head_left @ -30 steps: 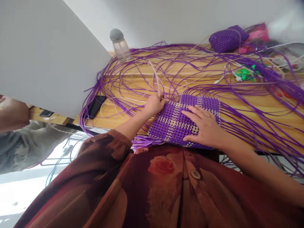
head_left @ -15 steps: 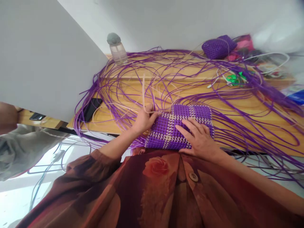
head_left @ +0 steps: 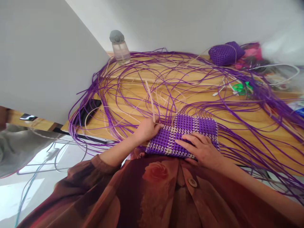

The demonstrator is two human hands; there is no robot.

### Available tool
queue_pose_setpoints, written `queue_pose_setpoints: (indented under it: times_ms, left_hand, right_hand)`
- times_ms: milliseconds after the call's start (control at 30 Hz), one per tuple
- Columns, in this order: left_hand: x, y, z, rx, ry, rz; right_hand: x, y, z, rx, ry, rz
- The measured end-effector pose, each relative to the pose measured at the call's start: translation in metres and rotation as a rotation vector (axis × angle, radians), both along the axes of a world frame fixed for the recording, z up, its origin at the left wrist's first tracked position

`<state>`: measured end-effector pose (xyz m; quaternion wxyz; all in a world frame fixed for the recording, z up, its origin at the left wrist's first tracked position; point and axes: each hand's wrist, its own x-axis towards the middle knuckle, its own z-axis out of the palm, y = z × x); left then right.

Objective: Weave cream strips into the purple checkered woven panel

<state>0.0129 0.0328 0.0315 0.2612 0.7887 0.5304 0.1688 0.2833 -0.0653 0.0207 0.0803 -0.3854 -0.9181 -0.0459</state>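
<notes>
A woven panel (head_left: 180,139) of purple and cream plastic strips lies at the table's front edge, against my shirt. My left hand (head_left: 147,129) is closed at the panel's upper left corner, pinching a cream strip (head_left: 150,99) whose free end sticks up above the fingers. On the right part of the weave rests my right hand (head_left: 201,146), fingers spread and flat, pressing on it. Long loose purple strips (head_left: 228,139) run out from the panel's right side, and more leave its top and left edges. My fingers hide part of the left corner.
Loops of purple and cream strip cover the wooden table (head_left: 133,104). At the back stand a bottle (head_left: 120,49) and a purple woven piece (head_left: 225,53). A white cable (head_left: 282,66) lies right, a black phone-like object (head_left: 88,111) left. Another person's sleeve (head_left: 30,148) shows far left.
The upright cream strip has tipped from nearly vertical to a leftward lean. My left hand has shifted slightly at the corner. The whole view has moved a little; my right hand stays on the weave.
</notes>
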Motion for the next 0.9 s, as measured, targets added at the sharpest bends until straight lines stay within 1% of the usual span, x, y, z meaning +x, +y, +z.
queue_pose_setpoints:
  times_ms: [67, 133, 200, 300, 367, 400, 467, 567, 633, 667, 733, 800, 833, 900]
  left_hand:
    - [0.002, 0.004, 0.000, -0.029, 0.015, -0.003]
    - [0.001, 0.009, 0.000, -0.081, -0.057, -0.018]
    - [-0.003, 0.013, 0.000, -0.177, -0.183, -0.053]
    - [-0.012, 0.018, 0.001, -0.363, -0.378, -0.128]
    - [-0.015, 0.020, 0.002, -0.460, -0.448, -0.179]
    - [-0.016, 0.020, 0.003, -0.483, -0.456, -0.199]
    - [-0.015, 0.020, 0.004, -0.465, -0.414, -0.204]
    - [-0.012, 0.019, 0.007, -0.367, -0.270, -0.136]
    - [-0.012, 0.020, 0.008, -0.383, -0.257, -0.123]
    - [-0.013, 0.020, 0.008, -0.436, -0.297, -0.131]
    - [-0.017, 0.021, 0.009, -0.603, -0.431, -0.146]
    - [-0.022, 0.022, 0.009, -0.779, -0.547, -0.134]
    - [-0.024, 0.022, 0.009, -0.842, -0.579, -0.118]
    - [-0.026, 0.020, 0.010, -0.901, -0.602, -0.078]
  right_hand:
    - [0.000, 0.004, -0.001, -0.078, 0.023, -0.027]
    - [0.002, 0.008, 0.002, -0.152, 0.057, -0.027]
    - [0.005, 0.012, 0.009, -0.224, 0.099, 0.004]
    - [0.008, 0.019, 0.022, -0.349, 0.157, 0.051]
    - [0.008, 0.026, 0.028, -0.433, 0.190, 0.057]
    - [0.008, 0.030, 0.029, -0.472, 0.206, 0.052]
    - [0.007, 0.039, 0.027, -0.537, 0.230, 0.035]
    - [0.007, 0.053, 0.020, -0.623, 0.237, 0.010]
    - [0.009, 0.060, 0.017, -0.662, 0.253, 0.021]
    - [0.010, 0.063, 0.016, -0.684, 0.267, 0.035]
    - [0.011, 0.067, 0.015, -0.714, 0.319, 0.039]
    - [0.011, 0.070, 0.014, -0.728, 0.376, -0.004]
    - [0.010, 0.071, 0.013, -0.725, 0.400, -0.039]
    - [0.007, 0.073, 0.012, -0.709, 0.435, -0.105]
